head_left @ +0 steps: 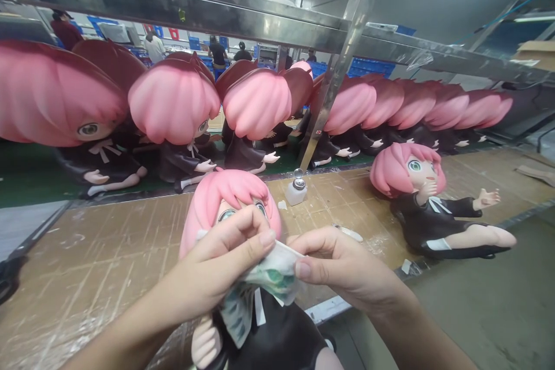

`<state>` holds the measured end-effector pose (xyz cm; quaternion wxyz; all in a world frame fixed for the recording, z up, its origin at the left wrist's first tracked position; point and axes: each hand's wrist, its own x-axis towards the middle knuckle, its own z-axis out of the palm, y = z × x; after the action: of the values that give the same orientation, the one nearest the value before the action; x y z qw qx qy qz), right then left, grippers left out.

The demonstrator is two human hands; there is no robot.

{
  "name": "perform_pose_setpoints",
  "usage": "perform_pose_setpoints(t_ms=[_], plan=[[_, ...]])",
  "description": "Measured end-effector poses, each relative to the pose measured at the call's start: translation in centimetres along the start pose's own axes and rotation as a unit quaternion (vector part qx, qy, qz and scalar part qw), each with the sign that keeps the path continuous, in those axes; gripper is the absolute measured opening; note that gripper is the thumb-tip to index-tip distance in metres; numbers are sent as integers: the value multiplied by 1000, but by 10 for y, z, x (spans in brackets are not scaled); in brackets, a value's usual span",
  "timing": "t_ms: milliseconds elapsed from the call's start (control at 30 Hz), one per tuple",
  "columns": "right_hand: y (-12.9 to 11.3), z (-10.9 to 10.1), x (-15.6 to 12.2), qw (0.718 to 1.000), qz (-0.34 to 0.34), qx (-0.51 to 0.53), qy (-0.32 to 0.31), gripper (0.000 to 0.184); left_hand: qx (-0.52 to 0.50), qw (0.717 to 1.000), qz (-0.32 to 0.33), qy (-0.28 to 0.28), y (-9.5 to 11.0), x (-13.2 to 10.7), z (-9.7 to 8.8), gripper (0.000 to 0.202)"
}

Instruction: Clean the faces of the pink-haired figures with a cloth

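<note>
My left hand [229, 248] and my right hand [342, 269] pinch a thin white cloth [280, 269] between them, its surface stained green and dark. The cloth is stretched at its upper edge and its lower left part hangs loose. Behind and below it lies a large pink-haired figure [229, 188] in a black dress with a white ribbon. My left hand hides part of the figure's face. Beyond the hands stands a small white bottle [297, 189] with a metal top, its lid tilted up.
Another pink-haired figure [411, 170] lies to the right on the cardboard-covered bench [130, 248]. Rows of similar figures [255, 101] sit on a green surface behind. A metal post [338, 63] and shelf rail [195, 8] cross in front. Several people are in the background.
</note>
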<state>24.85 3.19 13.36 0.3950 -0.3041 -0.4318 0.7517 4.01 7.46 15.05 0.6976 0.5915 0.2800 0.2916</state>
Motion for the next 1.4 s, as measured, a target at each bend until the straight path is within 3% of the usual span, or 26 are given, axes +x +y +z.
perform_pose_setpoints(t_ms=[200,367,467,533,600,667,733,867,933,967,1033,1100,1167,1267,1400], plan=[[19,4,5,994,-23,104,34,29,4,1000,10,12,-1,1,4,34],[30,23,4,978,-60,196,49,34,9,999,29,9,-7,-2,3,36],[31,40,5,952,-80,285,82,41,112,987,112,9,-8,-1,3,24],[30,50,10,939,-108,305,117,46,254,933,253,36,-8,3,4,10],[27,55,17,933,-164,281,155,45,405,827,384,67,-8,9,7,15],[23,56,26,924,-217,237,206,39,510,742,430,67,-7,15,12,18],[20,54,33,912,-251,193,261,36,568,697,436,43,-7,20,16,24],[15,45,39,898,-301,108,302,31,608,653,452,-2,-7,24,21,25],[14,39,40,896,-319,75,300,29,602,662,447,-9,-6,25,20,17],[15,36,39,896,-321,61,300,29,580,686,440,-5,-5,25,20,13],[17,30,39,901,-314,32,298,29,491,770,407,17,-3,25,20,11],[20,27,38,902,-316,1,293,27,368,868,331,37,-2,26,21,7],[21,26,37,901,-333,-10,279,24,265,933,242,38,-3,29,23,10],[19,28,33,914,-326,55,235,23,169,973,160,8,-4,33,25,17],[16,32,29,929,-293,140,178,23,155,972,175,8,-6,36,25,19]])
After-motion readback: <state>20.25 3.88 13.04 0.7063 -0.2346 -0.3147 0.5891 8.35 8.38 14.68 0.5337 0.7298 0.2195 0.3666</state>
